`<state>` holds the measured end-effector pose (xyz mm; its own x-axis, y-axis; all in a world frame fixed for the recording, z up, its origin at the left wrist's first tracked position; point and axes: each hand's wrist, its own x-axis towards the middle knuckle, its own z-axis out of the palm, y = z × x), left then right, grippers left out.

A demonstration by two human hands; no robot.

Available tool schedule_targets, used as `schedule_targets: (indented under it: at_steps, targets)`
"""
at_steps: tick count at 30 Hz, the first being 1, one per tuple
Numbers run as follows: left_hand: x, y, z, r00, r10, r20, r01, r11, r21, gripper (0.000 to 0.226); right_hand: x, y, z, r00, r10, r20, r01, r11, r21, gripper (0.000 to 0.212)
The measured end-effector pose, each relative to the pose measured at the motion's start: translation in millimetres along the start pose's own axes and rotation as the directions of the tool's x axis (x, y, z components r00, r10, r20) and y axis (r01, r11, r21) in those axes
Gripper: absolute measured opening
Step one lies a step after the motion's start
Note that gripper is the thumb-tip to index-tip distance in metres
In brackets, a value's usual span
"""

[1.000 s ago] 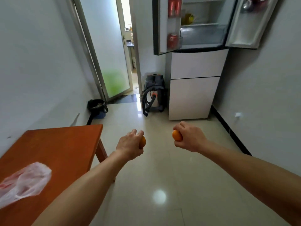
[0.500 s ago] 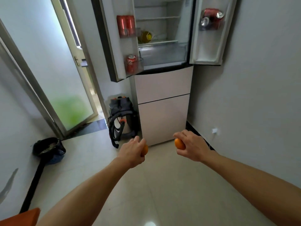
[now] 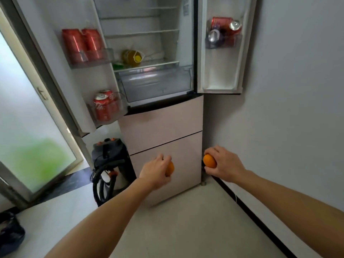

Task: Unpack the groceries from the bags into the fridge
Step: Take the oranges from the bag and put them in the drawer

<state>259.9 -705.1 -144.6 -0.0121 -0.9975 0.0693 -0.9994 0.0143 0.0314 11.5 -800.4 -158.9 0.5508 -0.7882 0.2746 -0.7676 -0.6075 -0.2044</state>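
My left hand (image 3: 155,171) is closed around an orange (image 3: 169,168), held in front of the fridge's lower drawers. My right hand (image 3: 224,165) grips a second orange (image 3: 209,161) near the fridge's right edge. The fridge (image 3: 162,125) stands ahead with both upper doors open. Its shelves hold a yellow bottle (image 3: 133,57) lying on its side above a clear crisper drawer (image 3: 155,84). Red cans (image 3: 81,44) fill the left door's upper bin, more red cans (image 3: 105,107) its lower bin, and further cans (image 3: 223,31) sit in the right door.
A grey vacuum cleaner (image 3: 108,168) with a black hose stands on the floor left of the fridge. A frosted glass door (image 3: 31,127) is at the left. A dark bag (image 3: 10,233) lies at the lower left. The wall (image 3: 288,108) runs close along the right.
The view has moved closer to the fridge and tilted up. The orange table and the plastic bag have dropped out of view. Both hands still hold their oranges.
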Motion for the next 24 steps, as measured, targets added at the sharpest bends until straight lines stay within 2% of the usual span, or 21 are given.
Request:
schedule_targets:
  at_steps: [3, 9, 14, 18, 21, 24]
  targets:
    - [75, -9, -11, 1.000, -0.016, -0.005, 0.016, 1.000, 0.004, 0.056, 74, 33, -4, 0.999, -0.036, 0.013, 0.035, 0.999, 0.027, 0.051]
    - [191, -43, -53, 0.981, -0.084, -0.173, 0.072, 0.995, -0.075, 0.057, 220, 63, -27, 0.995, -0.092, -0.046, 0.096, 0.991, 0.095, 0.051]
    - [282, -90, -111, 0.917, -0.163, -0.365, 0.112, 0.981, -0.156, 0.056, 342, 64, -49, 0.972, -0.157, -0.176, 0.185, 0.971, 0.150, 0.059]
    - [354, -134, -159, 0.857, -0.174, -0.485, 0.116, 0.982, -0.148, 0.057, 437, 58, -73, 0.943, -0.185, -0.277, 0.236, 0.958, 0.162, 0.055]
    - [407, -165, -193, 0.835, -0.216, -0.506, 0.129, 0.971, -0.202, 0.052, 505, 48, -91, 0.931, -0.166, -0.327, 0.250, 0.939, 0.235, 0.050]
    - [465, -202, -216, 0.856, -0.267, -0.443, 0.169, 0.954, -0.249, 0.048, 571, 40, -103, 0.938, -0.137, -0.317, 0.225, 0.939, 0.259, 0.048]
